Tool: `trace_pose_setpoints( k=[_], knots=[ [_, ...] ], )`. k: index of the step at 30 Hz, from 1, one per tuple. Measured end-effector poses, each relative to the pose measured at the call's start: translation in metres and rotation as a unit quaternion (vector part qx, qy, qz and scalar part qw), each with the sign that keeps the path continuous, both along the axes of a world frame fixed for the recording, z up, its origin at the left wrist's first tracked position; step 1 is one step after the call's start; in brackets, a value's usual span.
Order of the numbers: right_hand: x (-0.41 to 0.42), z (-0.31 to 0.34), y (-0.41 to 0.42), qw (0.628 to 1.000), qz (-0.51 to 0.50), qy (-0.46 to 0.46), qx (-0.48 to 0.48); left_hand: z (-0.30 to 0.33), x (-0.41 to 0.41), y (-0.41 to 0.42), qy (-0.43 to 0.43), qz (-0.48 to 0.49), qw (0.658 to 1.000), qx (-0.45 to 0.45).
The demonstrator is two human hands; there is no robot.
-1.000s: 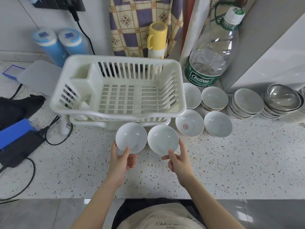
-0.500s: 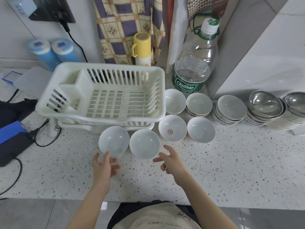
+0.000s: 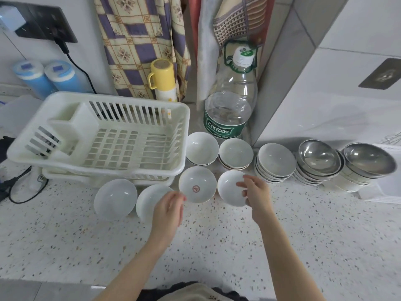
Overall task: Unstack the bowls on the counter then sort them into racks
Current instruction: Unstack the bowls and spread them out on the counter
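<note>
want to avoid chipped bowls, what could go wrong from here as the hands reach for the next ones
1. The right hand reaches the rim of the plain white bowl, which sits close to the red-stamped bowl; lifting carelessly could knock them together.
2. The left hand hovers over a white bowl and could bump it.
3. The steel bowl stacks lean, so a nudge may topple them.

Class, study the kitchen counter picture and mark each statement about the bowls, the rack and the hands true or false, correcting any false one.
1. The white dish rack holds several bowls. False: no bowls are in it.
2. The bowl with the red emblem sits singly on the counter. True.
3. The right hand reaches over a white bowl. True.
4. The metal bowls stand left of the rack. False: they are stacked far to its right.
5. The left hand carries a bowl. False: it holds nothing.
</note>
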State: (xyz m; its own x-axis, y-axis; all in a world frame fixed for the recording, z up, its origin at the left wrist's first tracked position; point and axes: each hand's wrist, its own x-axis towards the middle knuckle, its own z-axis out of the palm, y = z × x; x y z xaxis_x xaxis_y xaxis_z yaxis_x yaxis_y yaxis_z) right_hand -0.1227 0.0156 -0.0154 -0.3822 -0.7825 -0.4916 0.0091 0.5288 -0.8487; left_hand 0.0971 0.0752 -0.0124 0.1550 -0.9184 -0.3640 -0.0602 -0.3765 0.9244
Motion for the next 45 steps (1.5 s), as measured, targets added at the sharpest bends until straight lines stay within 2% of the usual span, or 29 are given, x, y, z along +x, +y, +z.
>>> trace_pose_setpoints(
  k=[4,13,20,27,36,45],
  knots=[
    [-0.010,-0.004,-0.033,0.997,0.030,0.064,0.033,0.008,-0.040,-0.056,0.043,0.002,0.995,0.091],
    [-0.011,-0.019,-0.074,0.988,0.072,0.117,0.067,-0.011,-0.066,-0.134,0.030,0.070,0.973,0.218],
    [0.003,-0.030,-0.079,0.986,0.039,0.141,0.077,-0.016,-0.070,-0.148,0.095,0.134,0.963,0.213],
    [0.012,-0.035,-0.080,0.987,-0.014,0.147,0.067,-0.018,-0.071,-0.148,0.093,0.130,0.963,0.217],
    [0.015,-0.041,-0.076,0.988,-0.023,0.154,0.026,-0.017,-0.071,-0.142,0.107,0.148,0.974,0.137],
    [0.002,-0.015,-0.071,0.969,-0.002,0.235,-0.075,-0.006,-0.071,-0.136,0.112,0.105,0.986,0.071]
  ],
)
